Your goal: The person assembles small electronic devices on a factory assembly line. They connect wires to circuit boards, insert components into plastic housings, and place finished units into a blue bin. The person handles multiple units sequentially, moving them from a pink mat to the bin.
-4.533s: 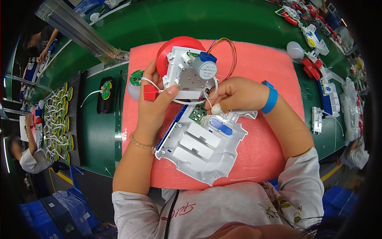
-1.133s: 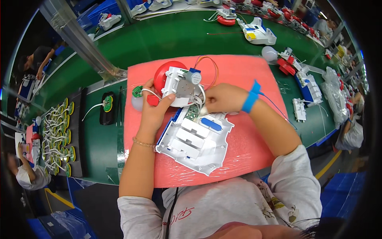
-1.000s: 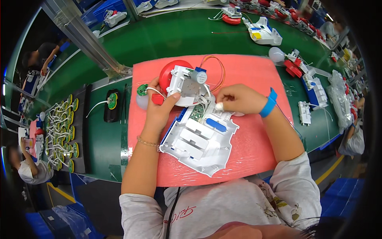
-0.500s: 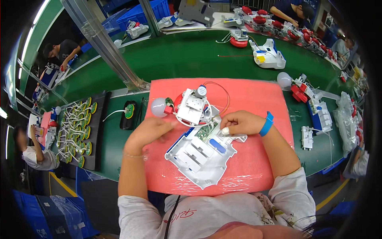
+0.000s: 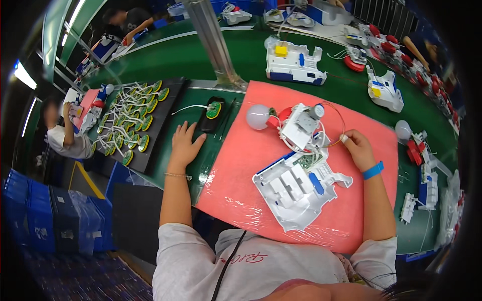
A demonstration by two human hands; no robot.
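My left hand (image 5: 185, 144) is open, fingers spread, over the green bench left of the pink pad. A black holder (image 5: 208, 123) bearing a round green circuit board (image 5: 214, 110) with a white cable lies just beyond it. My right hand (image 5: 357, 148) is closed, thumb and finger pinching a thin reddish wire (image 5: 343, 120). The wire loops from a white mechanism (image 5: 300, 128) with a round silver motor (image 5: 317, 111). In front lies a white plastic housing half (image 5: 296, 193), inner side up, with a blue insert (image 5: 316, 183) and a partly hidden circuit board.
A pink foam pad (image 5: 236, 170) lies under the work, a frosted bulb (image 5: 258, 117) at its left. Many green boards with white cables fill a black tray (image 5: 165, 108). White housings (image 5: 296, 63) sit on the green belt beyond a metal post (image 5: 213, 42). More parts (image 5: 427, 183) lie right.
My left hand has moved left off the pad to the bench, fingers spreading. My right hand has left the housing and now pinches the wire. The view has turned left; another housing shows on the belt.
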